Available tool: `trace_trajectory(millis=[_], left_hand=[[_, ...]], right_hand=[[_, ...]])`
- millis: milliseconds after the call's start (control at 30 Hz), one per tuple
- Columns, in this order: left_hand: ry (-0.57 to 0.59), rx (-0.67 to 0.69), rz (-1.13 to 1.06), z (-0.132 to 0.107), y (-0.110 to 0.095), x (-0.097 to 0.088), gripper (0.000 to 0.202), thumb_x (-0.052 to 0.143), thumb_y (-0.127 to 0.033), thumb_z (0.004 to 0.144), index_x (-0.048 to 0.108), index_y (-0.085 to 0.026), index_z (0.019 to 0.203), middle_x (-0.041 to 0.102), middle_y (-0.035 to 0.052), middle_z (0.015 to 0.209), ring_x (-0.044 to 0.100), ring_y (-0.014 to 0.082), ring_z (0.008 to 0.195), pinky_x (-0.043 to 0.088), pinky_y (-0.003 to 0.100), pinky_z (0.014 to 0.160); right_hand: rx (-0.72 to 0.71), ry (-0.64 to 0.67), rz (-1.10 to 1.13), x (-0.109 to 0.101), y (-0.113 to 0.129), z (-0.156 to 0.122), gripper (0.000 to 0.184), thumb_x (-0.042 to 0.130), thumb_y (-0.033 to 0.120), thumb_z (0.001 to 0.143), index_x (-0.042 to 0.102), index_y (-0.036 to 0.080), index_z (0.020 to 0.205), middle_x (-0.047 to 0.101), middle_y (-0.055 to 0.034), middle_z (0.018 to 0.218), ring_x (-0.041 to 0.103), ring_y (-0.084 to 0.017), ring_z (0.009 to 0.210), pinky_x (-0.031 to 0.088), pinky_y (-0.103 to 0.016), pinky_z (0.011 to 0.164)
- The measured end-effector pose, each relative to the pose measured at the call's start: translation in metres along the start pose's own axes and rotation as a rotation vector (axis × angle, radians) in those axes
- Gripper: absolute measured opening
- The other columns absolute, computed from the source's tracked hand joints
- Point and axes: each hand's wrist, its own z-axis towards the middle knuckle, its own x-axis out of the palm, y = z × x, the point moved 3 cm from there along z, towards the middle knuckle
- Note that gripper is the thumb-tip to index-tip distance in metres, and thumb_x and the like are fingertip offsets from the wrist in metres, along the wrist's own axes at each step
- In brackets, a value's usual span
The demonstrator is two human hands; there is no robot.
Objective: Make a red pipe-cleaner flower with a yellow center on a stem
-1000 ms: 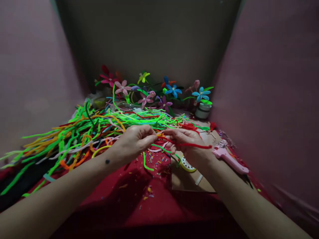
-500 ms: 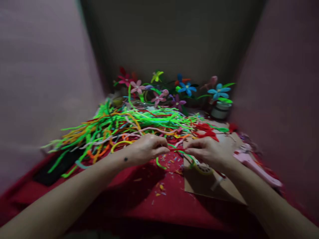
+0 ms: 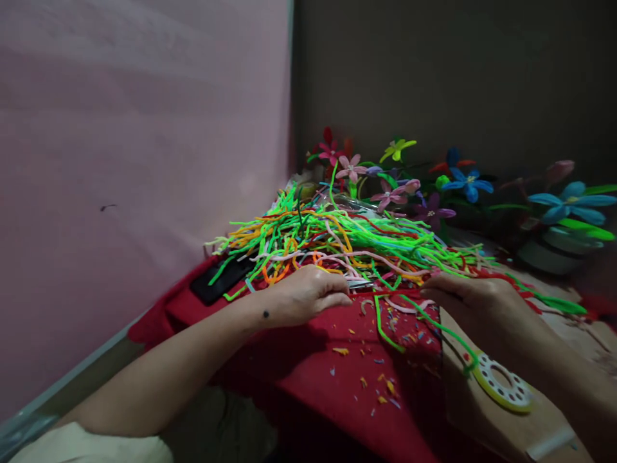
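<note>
My left hand (image 3: 308,296) rests on the red cloth (image 3: 313,366) at the near edge of a heap of pipe cleaners (image 3: 337,241), green, orange, pink and red. Its fingers are curled in a pinch, and what they hold is hidden. A small silvery thing (image 3: 359,283) lies just past its fingertips. My right hand (image 3: 470,296) is closed to the right, with a thin red pipe cleaner (image 3: 400,294) running left from its fingers. A loose green pipe cleaner (image 3: 385,328) curves on the cloth between my hands.
Pipe-cleaner flowers (image 3: 390,186) stand along the dark back wall, with a blue flower (image 3: 571,202) over a white jar (image 3: 544,254) at right. A black flat object (image 3: 219,283) lies at left by the pink wall. A round holed disc (image 3: 501,382) sits on cardboard (image 3: 486,431).
The view has swung left, so the pink tool at right is out of sight. My hands have drawn apart; the left one has come away from the red pipe cleaner.
</note>
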Motion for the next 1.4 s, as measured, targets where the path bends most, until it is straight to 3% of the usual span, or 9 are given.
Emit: trace_trajectory(millis=[133,267,400,600,833,1000,1167,1300,1400], left_hand=[[-0.186,-0.129,-0.004,-0.01,0.019,-0.03,0.022,0.048,-0.028,0.084,0.064,-0.016,0.075,0.054,-0.0024,0.061,0.046,0.0087,0.058,0.034,0.02,0.057],[-0.549,-0.339,0.049,-0.022,0.058,-0.081,0.025,0.048,-0.034,0.082,0.063,-0.016,0.075,0.051,-0.0024,0.054,0.043,0.0088,0.05,0.034,0.021,0.05],[-0.795,-0.47,0.055,-0.028,0.109,-0.124,0.019,0.049,-0.027,0.078,0.063,-0.014,0.082,0.06,0.0024,0.063,0.051,0.0103,0.052,0.04,0.021,0.05],[-0.636,-0.667,0.321,-0.014,0.151,-0.13,0.02,0.052,-0.026,0.072,0.065,-0.013,0.08,0.063,0.0059,0.066,0.051,0.0137,0.057,0.036,0.024,0.053],[-0.532,-0.59,0.313,0.006,0.168,-0.109,0.02,0.059,-0.03,0.066,0.07,-0.013,0.071,0.061,0.005,0.06,0.05,0.0151,0.061,0.032,0.026,0.055],[-0.673,-0.62,0.281,-0.005,0.17,-0.125,0.027,0.051,-0.032,0.075,0.069,-0.013,0.076,0.059,0.0036,0.057,0.047,0.0132,0.053,0.032,0.025,0.051],[-0.785,-0.615,0.13,-0.016,0.161,-0.137,0.024,0.051,-0.032,0.075,0.066,-0.014,0.072,0.062,0.0032,0.058,0.045,0.0095,0.044,0.035,0.024,0.045],[-0.657,-0.67,0.28,-0.016,0.159,-0.133,0.02,0.05,-0.026,0.074,0.065,-0.015,0.065,0.063,0.0038,0.057,0.051,0.0122,0.049,0.036,0.024,0.049],[-0.514,-0.698,0.406,-0.018,0.159,-0.124,0.027,0.046,-0.032,0.079,0.067,-0.015,0.079,0.068,0.0066,0.067,0.059,0.0175,0.061,0.039,0.025,0.056]], right_hand=[[-0.001,-0.09,0.072,-0.003,0.022,0.026,0.014,0.056,0.022,0.08,0.069,0.019,0.077,0.071,-0.0053,0.066,0.064,-0.017,0.055,0.043,-0.025,0.052],[-0.068,-0.332,0.104,-0.004,0.046,0.04,0.016,0.055,0.023,0.081,0.066,0.016,0.09,0.069,-0.0074,0.077,0.062,-0.016,0.061,0.045,-0.027,0.057],[-0.125,-0.15,0.222,0.02,0.071,0.041,0.014,0.052,0.02,0.084,0.065,0.018,0.088,0.067,-0.0066,0.081,0.062,-0.017,0.07,0.047,-0.027,0.063],[-0.229,0.227,0.246,0.063,0.115,0.047,0.02,0.047,0.016,0.086,0.067,0.017,0.091,0.066,-0.0106,0.095,0.06,-0.023,0.093,0.047,-0.035,0.081],[-0.52,0.254,0.236,0.106,0.167,0.082,0.052,0.042,0.007,0.083,0.04,0.011,0.135,0.046,-0.0122,0.137,0.041,-0.025,0.123,0.035,-0.04,0.099],[-0.584,0.367,0.174,0.13,0.173,0.084,0.036,0.043,0.012,0.085,0.056,0.015,0.119,0.057,-0.0114,0.122,0.044,-0.027,0.116,0.036,-0.044,0.095],[-0.587,0.379,0.142,0.129,0.167,0.073,0.025,0.042,0.016,0.088,0.062,0.016,0.102,0.057,-0.0113,0.12,0.046,-0.026,0.112,0.039,-0.041,0.091],[-0.583,0.377,0.128,0.127,0.165,0.07,0.028,0.041,0.014,0.088,0.061,0.017,0.108,0.055,-0.0109,0.125,0.045,-0.027,0.115,0.037,-0.042,0.093],[-0.593,0.389,0.12,0.126,0.165,0.07,0.028,0.042,0.013,0.087,0.061,0.017,0.107,0.055,-0.0112,0.124,0.045,-0.027,0.115,0.036,-0.042,0.093]])
